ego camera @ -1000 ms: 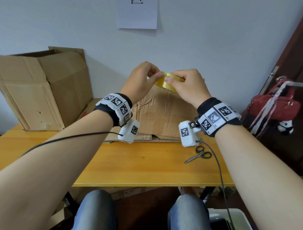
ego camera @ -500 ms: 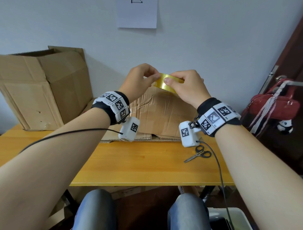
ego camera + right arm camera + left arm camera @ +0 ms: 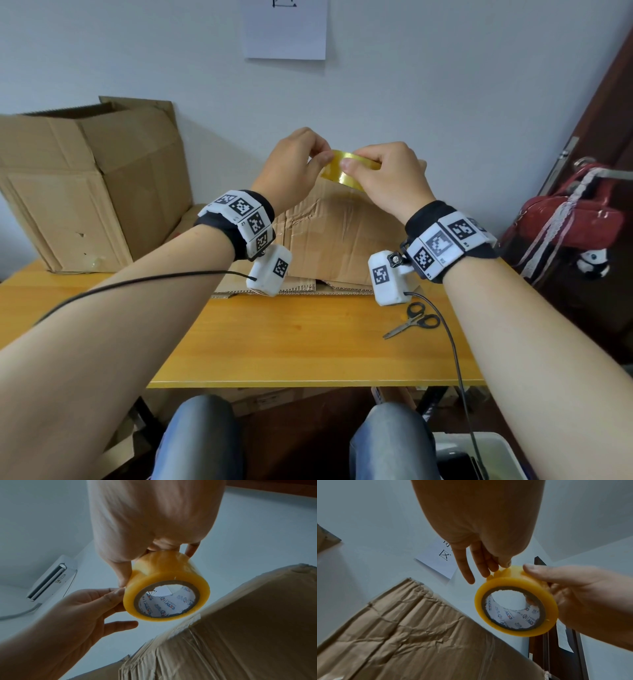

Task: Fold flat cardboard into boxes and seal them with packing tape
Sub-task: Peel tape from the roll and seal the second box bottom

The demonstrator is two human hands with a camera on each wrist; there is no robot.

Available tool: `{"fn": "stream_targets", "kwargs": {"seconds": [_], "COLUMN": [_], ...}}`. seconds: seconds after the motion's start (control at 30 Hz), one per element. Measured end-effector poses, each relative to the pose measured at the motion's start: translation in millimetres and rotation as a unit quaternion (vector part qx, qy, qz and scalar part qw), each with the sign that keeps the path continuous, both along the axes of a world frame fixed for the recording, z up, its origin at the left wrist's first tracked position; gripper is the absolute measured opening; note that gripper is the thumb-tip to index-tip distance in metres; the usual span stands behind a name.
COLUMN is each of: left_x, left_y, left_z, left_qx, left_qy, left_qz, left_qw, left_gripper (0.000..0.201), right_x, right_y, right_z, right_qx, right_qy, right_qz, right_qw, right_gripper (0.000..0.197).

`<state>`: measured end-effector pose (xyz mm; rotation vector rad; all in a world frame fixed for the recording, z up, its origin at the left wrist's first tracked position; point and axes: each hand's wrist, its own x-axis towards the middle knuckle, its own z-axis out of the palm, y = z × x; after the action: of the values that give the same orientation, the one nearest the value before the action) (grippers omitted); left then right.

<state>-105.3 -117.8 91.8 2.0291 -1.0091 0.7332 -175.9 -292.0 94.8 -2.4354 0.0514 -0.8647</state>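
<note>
Tape roll (image 3: 343,168) gripped between both hands, above the cardboard (image 3: 337,240).

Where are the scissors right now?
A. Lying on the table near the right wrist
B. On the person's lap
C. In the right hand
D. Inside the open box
A: the scissors lie on the table, while both hands hold the tape roll.

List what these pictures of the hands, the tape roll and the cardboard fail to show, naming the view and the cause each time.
- Loose end of the tape roll: head view, covered by the left hand and right hand.
- Print inside the roll's core: left wrist view, too small to read.
- Cardboard: right wrist view, cut off by the frame edges.
- Sheet on the wall: head view, top cropped.
</note>
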Motion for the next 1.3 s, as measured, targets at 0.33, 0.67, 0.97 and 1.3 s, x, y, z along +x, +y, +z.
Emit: {"fn": "stream_targets", "kwargs": {"seconds": [0.33, 0.67, 0.97, 1.3], "left_x": [-2, -11, -12, -11], "left_y": [0, -3, -2, 4], "left_z": [1, 1, 0, 3], "left_qx": [0.034, 0.020, -0.117, -0.082], "left_qy": [0.028, 0.055, 0.187, 0.137], "left_qz": [0.011, 0.005, -0.068, -0.011], "left_qw": [0.999, 0.998, 0.973, 0.987], "left_gripper": [0.017, 0.014, 0.026, 0.004], "right_x": [5, 8, 9, 6], "right_y": [-4, -2, -3, 0], "right_z": [-4, -5, -3, -7], "right_qx": [-0.014, -0.016, 0.002, -0.014], "right_qy": [0.018, 0.009, -0.001, -0.014], "right_qz": [-0.021, -0.050, -0.025, -0.020], "right_qw": [1.000, 0.999, 1.000, 1.000], "right_gripper": [0.034, 0.042, 0.048, 0.046]}}
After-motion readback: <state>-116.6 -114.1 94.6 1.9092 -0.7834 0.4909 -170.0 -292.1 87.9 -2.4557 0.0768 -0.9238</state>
